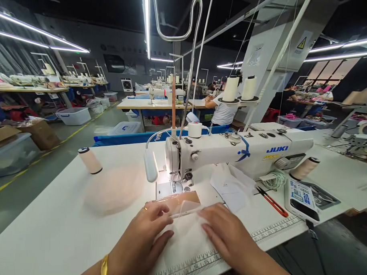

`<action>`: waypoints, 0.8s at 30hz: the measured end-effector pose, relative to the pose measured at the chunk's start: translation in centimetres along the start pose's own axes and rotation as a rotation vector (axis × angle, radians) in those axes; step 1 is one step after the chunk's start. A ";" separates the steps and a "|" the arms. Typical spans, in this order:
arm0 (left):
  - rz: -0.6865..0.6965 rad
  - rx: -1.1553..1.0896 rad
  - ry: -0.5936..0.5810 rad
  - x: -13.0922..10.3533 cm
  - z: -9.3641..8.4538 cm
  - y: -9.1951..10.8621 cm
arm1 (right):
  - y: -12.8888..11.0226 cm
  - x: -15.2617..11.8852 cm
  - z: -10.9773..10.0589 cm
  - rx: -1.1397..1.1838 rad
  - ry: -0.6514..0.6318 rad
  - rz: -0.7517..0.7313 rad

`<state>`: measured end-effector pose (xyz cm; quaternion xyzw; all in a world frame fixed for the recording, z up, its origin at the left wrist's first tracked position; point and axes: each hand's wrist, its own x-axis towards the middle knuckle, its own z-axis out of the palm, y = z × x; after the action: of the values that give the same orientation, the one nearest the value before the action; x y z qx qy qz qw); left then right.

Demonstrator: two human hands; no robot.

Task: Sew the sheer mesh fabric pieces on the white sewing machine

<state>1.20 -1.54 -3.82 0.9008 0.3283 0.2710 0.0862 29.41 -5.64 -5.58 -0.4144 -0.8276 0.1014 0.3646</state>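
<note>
A piece of sheer white fabric lies on the table in front of the sewing machine, with a fold running between my two hands. My left hand, with a ring and a gold bracelet, pinches the left end of that fold. On the right end, the curled fingers of my right hand grip the same fabric, thumb underneath. Just beyond my fingertips is a shiny tan strip, close to the lit needle area. Sheer peach fabric lies in a blurred heap to the left.
A peach thread cone stands at the left and another at the right. Orange-handled snips, a white power bank and white cloth lie to the right. A printed ruler follows the front edge. Co-workers sit behind.
</note>
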 end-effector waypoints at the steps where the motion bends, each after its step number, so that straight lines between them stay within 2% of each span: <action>1: 0.001 0.009 0.026 0.1 -0.1 0.2 | 0.6 -0.1 0.0 -0.038 0.034 0.082; 3: -0.004 0.012 0.035 0.7 -0.1 0.6 | 1.4 -0.3 0.2 -0.078 0.030 0.234; 6: -0.038 -0.018 -0.064 2.4 0.6 1.0 | 1.4 -0.1 0.7 -0.085 -0.068 0.370; 9: -0.136 -0.044 -0.234 4.6 1.7 1.1 | 0.7 0.8 1.0 -0.058 -0.143 0.397; 12: -0.276 -0.060 -0.391 6.1 1.9 1.1 | 0.5 1.9 0.9 0.004 -0.171 0.411; 15: -0.398 -0.119 -0.469 6.1 0.8 1.1 | 0.6 3.2 0.7 0.085 -0.212 0.425; 18: -0.523 -0.326 -0.558 5.0 -1.0 1.0 | 0.5 4.5 0.8 0.166 -0.273 0.385; 20: -0.558 -0.456 -0.604 4.2 -2.1 0.9 | 0.1 5.3 1.0 0.264 -0.306 0.357; 24: -0.568 -0.663 -0.579 3.9 -3.2 0.6 | -0.6 7.0 1.1 0.590 -0.417 0.423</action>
<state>2.28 0.38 0.78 0.7386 0.4188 0.0662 0.5241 25.52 -0.58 -2.47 -0.4237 -0.7158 0.4885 0.2635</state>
